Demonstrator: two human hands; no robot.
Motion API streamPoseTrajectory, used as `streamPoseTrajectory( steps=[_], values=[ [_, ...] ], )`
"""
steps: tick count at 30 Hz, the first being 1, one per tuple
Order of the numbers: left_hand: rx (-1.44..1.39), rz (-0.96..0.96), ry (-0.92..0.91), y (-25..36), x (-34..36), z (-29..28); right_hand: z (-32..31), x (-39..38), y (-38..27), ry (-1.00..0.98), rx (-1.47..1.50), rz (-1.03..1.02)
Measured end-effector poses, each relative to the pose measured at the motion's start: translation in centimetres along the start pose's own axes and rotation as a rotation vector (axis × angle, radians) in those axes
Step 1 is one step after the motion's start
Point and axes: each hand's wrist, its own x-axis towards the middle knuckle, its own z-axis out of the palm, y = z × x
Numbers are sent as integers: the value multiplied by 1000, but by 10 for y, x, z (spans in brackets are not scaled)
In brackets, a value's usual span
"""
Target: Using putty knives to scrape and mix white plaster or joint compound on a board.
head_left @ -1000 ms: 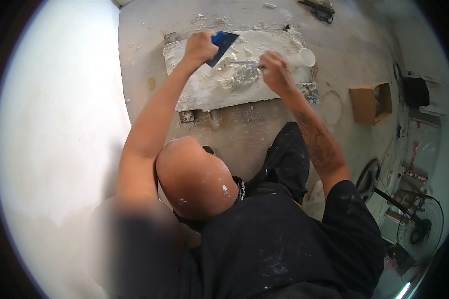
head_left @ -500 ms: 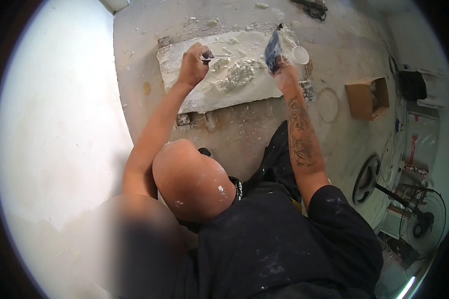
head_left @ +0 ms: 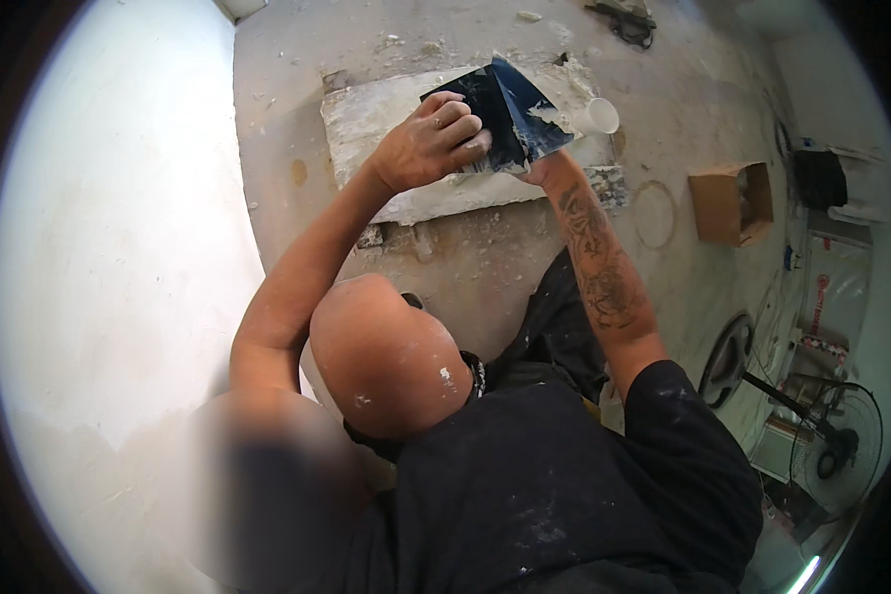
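Above a pale, putty-smeared board [head_left: 406,206] on the floor, two dark scraper blades meet edge to edge. My left hand [head_left: 428,145] is closed on the left scraper [head_left: 483,95], its fingers curled over the blade. My right hand [head_left: 546,169] is closed round the lower part of the right scraper [head_left: 527,99], mostly hidden behind it. White putty clings to that blade's right edge. The blades and my left hand hide the middle of the board. Just right of the blades, a white plastic cup [head_left: 601,117] lies tilted at the board's edge.
Putty crumbs litter the floor around the board. A white wall [head_left: 119,247] runs along the left. To the right are an open cardboard box [head_left: 713,205] and a standing fan [head_left: 834,445]. A dark object with a cord [head_left: 624,20] lies at the far edge. My bent knee [head_left: 381,346] is close below.
My hands have come together, and the two blades now meet over the board. The left scraper, formerly edge-on, shows its dark face. The right blade has turned its flat side up.
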Motion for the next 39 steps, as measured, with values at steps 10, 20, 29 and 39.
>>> streamPoseTrajectory(
  steps=[10, 20, 29, 39],
  values=[
    [59, -35, 155, 3, 20, -4, 6, 6, 7, -310, 145, 41],
    [80, -139, 131, -1, 10, -11, -2, 2, -14, 159, -68, 12],
    [154, -62, 253, 3, 25, -7, 33, 8, 1, -100, -109, 45],
    [31, -477, 420, -15, 10, -34, -8, -9, -20, 57, 378, 154]
  ],
)
